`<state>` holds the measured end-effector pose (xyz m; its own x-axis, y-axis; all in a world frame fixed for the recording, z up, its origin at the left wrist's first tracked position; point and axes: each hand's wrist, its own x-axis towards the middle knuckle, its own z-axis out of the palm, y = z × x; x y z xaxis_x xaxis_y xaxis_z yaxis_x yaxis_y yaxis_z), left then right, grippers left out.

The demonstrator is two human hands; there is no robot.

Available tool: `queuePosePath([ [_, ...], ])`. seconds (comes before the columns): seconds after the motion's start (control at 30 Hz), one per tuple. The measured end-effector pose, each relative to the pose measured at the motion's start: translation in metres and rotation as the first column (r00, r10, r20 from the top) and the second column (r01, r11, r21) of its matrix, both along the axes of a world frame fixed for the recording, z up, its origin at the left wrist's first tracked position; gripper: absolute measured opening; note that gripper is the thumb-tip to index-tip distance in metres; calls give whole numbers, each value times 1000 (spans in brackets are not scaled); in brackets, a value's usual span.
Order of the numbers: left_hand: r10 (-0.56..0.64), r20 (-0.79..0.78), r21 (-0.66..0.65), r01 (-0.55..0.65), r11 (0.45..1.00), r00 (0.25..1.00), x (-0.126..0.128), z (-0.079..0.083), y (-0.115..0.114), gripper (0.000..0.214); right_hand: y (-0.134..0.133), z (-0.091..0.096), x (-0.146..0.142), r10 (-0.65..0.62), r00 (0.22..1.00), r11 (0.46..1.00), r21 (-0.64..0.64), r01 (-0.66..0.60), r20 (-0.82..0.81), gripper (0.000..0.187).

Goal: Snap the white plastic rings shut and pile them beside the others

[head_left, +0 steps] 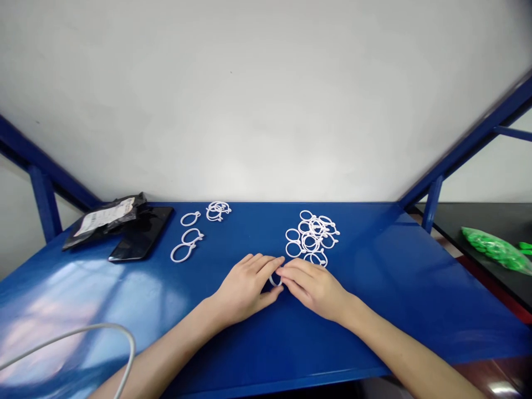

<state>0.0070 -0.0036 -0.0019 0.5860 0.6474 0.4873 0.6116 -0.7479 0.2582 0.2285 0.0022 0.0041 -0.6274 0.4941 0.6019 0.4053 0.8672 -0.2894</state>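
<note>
one ring (275, 283), left hand (247, 285) half-curled on it (right hand (318, 288) pinching), one black package (106, 218)

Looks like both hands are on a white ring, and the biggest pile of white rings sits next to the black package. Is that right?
Not quite: the head view shows the biggest pile of white rings beyond the right hand, away from the black package. The rest holds: that hand and the left hand are both on a white ring.
</note>
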Motion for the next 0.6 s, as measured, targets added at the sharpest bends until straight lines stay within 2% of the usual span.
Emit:
queuePosePath([
  [0.13,-7,2,12,7,1000,1000,-2,-2,1,41,-1,1,1,-5,999,1000,28,4,35,24],
  [0.33,-25,-16,-45,24,999,1000,-2,-1,1,38,-2,0,1,25,999,997,-67,-23,28,19],
  [0.43,-29,-55,-107,23,994,998,-7,-1,4,49,2,-3,2,6,1000,997,-77,-5,7,20],
  [0.5,38,-78,-121,-48,991,996,-15,-2,12,57,8,-4,4,-35,999,996,-78,35,-3,21],
  [0.6,270,-109,-69,-278,958,957,-33,-4,36,51,20,-3,13,-146,988,986,-86,141,-58,21],
])
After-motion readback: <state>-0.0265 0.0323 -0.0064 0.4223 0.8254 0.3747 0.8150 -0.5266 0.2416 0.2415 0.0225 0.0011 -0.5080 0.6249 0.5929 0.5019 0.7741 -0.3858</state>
